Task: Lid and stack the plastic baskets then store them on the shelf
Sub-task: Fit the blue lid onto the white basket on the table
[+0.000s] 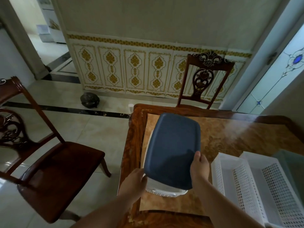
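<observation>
On the wooden table [230, 134] we held the blue lid [172, 148] askew over a white basket [164, 191], left hand [134, 181] and right hand [199, 168] each pinching a near corner, presumably to align it, two unlidded baskets [256, 183] just beside.

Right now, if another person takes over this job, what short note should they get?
Left hand grips the near-left edge of the blue lid; right hand holds its near-right corner. The lid lies askew on a white basket at the table's left side, not seated. Two open white baskets stand to the right, unlidded. Left: seat the lid, lid the others, stack, shelve.
</observation>
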Available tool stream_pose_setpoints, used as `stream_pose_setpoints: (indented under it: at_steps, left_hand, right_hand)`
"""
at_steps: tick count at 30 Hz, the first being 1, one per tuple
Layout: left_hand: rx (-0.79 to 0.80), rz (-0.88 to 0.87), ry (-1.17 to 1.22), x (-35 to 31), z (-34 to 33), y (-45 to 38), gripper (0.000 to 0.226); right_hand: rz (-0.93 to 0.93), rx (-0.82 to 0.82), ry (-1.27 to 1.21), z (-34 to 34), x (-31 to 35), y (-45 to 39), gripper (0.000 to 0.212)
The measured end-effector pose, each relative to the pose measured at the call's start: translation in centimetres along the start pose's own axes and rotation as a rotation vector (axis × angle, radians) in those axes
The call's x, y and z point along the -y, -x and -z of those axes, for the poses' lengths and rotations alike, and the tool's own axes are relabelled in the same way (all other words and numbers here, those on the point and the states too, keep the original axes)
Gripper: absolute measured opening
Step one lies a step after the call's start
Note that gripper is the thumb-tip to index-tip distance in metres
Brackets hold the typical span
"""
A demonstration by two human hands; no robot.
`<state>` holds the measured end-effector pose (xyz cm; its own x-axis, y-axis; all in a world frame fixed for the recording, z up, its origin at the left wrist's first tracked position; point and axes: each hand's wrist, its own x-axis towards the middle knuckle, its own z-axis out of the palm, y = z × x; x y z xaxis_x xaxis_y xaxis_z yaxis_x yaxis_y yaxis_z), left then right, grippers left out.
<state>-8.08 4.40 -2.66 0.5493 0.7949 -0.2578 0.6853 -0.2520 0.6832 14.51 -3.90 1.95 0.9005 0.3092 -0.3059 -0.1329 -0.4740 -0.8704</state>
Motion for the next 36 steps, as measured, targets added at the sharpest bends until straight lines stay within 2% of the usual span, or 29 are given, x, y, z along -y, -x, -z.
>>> stream_pose_setpoints:
  at_steps: [2,6,10,12,14,17,21,25,29,33,36]
  left_hand:
    - [0.028,0.05,0.103,-0.1,0.0,-0.2,0.024]
    - [0.071,0.264,0.52,-1.3,0.5,-0.6,0.029]
    - [0.089,0.607,0.956,-2.5,1.9,-0.7,0.029]
    - [0.118,0.615,1.033,-2.2,2.5,-0.3,0.019]
    - [0.122,0.598,1.086,-2.1,2.7,0.2,0.033]
    - [0.118,0.556,1.041,-2.4,2.0,0.6,0.057]
    - [0.039,0.398,0.935,-2.1,0.7,1.2,0.042]
    - [0.018,0.359,0.845,-1.8,0.1,1.1,0.047]
    - [-0.01,0.349,0.791,-2.6,0.3,0.1,0.046]
    - [0.019,0.331,0.737,-3.1,0.1,-1.0,0.045]
    - [0.013,0.303,0.61,-3.0,-0.4,-1.4,0.042]
  right_hand:
    - [0.019,0.003,0.056,0.1,-0.2,0.1,0.037]
    - [0.04,0.023,0.144,-0.1,-0.6,0.4,0.037]
    - [0.046,0.024,0.185,-0.1,-1.1,0.5,0.037]
    - [0.057,0.034,0.205,-0.3,-1.4,0.7,0.038]
    - [0.074,0.045,0.226,-0.4,-1.7,1.0,0.039]
    - [0.102,0.075,0.259,-0.5,-1.9,1.3,0.036]
    - [0.124,0.117,0.273,-0.2,-2.0,1.2,0.032]
    - [0.115,0.164,0.233,-0.1,-1.6,1.1,0.028]
    - [0.168,0.184,0.18,0.2,-1.1,1.0,0.036]
    - [0.152,0.176,0.197,0.3,-0.8,0.6,0.036]
    - [0.13,0.196,0.265,0.5,-0.5,0.7,0.038]
